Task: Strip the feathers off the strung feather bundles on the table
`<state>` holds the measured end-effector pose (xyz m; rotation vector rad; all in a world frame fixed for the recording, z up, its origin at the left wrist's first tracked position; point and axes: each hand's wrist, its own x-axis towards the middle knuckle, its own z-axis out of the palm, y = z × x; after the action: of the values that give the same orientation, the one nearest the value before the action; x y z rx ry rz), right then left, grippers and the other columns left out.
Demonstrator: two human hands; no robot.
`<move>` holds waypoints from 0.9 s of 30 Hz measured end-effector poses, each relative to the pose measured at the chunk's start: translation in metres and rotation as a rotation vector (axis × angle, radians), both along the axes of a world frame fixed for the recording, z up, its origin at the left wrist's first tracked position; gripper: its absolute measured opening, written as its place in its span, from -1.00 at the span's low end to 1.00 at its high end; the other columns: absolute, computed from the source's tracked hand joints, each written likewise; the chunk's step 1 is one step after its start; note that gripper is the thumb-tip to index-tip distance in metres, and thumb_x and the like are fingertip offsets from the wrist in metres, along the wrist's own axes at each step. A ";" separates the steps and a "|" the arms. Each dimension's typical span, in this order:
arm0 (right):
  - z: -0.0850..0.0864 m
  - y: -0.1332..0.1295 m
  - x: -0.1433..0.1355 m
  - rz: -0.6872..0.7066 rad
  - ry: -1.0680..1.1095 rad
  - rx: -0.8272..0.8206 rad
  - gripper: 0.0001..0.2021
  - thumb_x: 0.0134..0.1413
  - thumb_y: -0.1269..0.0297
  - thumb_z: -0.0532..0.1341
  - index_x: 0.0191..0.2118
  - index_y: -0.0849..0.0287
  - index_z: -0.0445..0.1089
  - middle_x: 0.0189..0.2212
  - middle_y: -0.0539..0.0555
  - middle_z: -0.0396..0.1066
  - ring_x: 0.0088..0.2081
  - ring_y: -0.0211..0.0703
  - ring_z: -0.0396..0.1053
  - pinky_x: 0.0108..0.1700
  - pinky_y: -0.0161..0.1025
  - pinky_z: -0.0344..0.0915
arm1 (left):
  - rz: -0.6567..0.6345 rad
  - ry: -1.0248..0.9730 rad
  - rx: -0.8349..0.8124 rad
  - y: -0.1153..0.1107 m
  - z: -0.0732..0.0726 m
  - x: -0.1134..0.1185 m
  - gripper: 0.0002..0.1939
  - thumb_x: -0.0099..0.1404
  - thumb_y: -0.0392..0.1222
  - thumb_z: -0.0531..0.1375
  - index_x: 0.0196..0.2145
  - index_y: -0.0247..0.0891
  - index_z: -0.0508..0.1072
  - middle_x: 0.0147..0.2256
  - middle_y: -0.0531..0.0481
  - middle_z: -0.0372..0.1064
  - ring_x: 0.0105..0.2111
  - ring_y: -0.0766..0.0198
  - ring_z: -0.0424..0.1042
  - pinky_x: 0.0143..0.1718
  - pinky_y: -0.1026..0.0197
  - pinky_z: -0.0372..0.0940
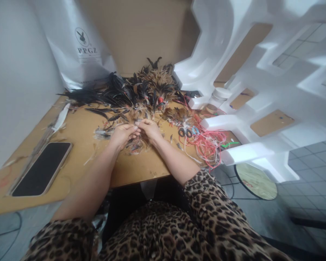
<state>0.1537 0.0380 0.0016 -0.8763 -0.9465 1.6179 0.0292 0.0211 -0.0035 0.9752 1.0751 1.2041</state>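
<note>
My left hand (125, 133) and my right hand (149, 130) meet above the wooden table (146, 170), fingertips pinched together. Between them are small brown feathers (132, 116), whose tips fan out beyond my fingers; the quill ends are hidden by the fingers. Under and around the hands lie loose feather scraps (136, 145). Just behind is a large heap of black feathers (116, 90) and tan-brown feathers (159, 81), with a small red spot among them. A smaller bunch of brown feathers (180, 116) rests to the right of my right hand.
Scissors with black handles (185, 132) lie beside tangled pink and white string (209, 145). White foam packing (244, 145) borders the right side, near a lidded jar (220, 96). A phone (43, 168) lies at left. A white bag (81, 61) stands behind.
</note>
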 end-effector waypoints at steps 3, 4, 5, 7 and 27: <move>0.000 0.001 0.000 0.002 -0.024 0.015 -0.67 -0.39 0.16 0.37 -0.57 0.20 0.21 -0.73 -0.16 0.24 -0.67 -0.44 0.16 -0.60 -0.44 0.06 | 0.001 0.030 0.023 0.001 -0.002 -0.001 -0.77 -0.08 -0.19 0.34 -0.47 -0.42 0.50 -0.55 -0.08 0.44 -0.58 0.42 0.38 -0.56 0.42 0.24; 0.002 0.002 0.001 -0.001 -0.048 0.025 -0.68 -0.37 0.16 0.36 -0.56 0.21 0.23 -0.73 -0.15 0.23 -0.67 -0.44 0.14 -0.59 -0.44 0.06 | 0.003 0.036 0.026 0.002 -0.001 -0.001 -0.77 -0.08 -0.19 0.34 -0.47 -0.42 0.50 -0.53 -0.08 0.45 -0.58 0.42 0.39 -0.56 0.43 0.23; 0.004 0.003 0.004 -0.015 -0.079 0.042 -0.71 -0.34 0.16 0.34 -0.55 0.22 0.26 -0.73 -0.15 0.23 -0.67 -0.46 0.13 -0.59 -0.45 0.05 | 0.010 0.034 0.025 0.002 -0.001 -0.001 -0.76 -0.08 -0.18 0.34 -0.46 -0.42 0.49 -0.51 -0.09 0.46 -0.58 0.42 0.39 -0.57 0.43 0.22; 0.010 0.007 0.012 -0.080 -0.153 0.109 -0.76 -0.27 0.17 0.31 -0.50 0.24 0.34 -0.72 -0.15 0.23 -0.67 -0.47 0.09 -0.58 -0.45 0.04 | 0.034 0.009 0.016 0.002 0.001 -0.002 -0.75 -0.07 -0.18 0.34 -0.44 -0.41 0.49 -0.46 -0.11 0.47 -0.57 0.43 0.39 -0.59 0.44 0.21; 0.000 0.027 0.052 -0.188 -1.345 0.461 -0.79 -0.08 0.17 0.14 -0.44 0.16 0.46 -0.47 0.04 0.44 -0.42 -0.21 0.33 -0.33 -0.31 0.18 | 0.196 -0.134 0.005 0.010 -0.002 -0.005 -0.90 -0.01 -0.30 0.30 -0.54 -0.40 0.47 -0.57 -0.03 0.39 -0.61 0.51 0.32 -0.61 0.50 0.20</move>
<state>0.2057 0.0652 0.0012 -1.6503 -1.9384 0.4168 0.0242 0.0313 -0.0052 0.7942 1.0797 1.4118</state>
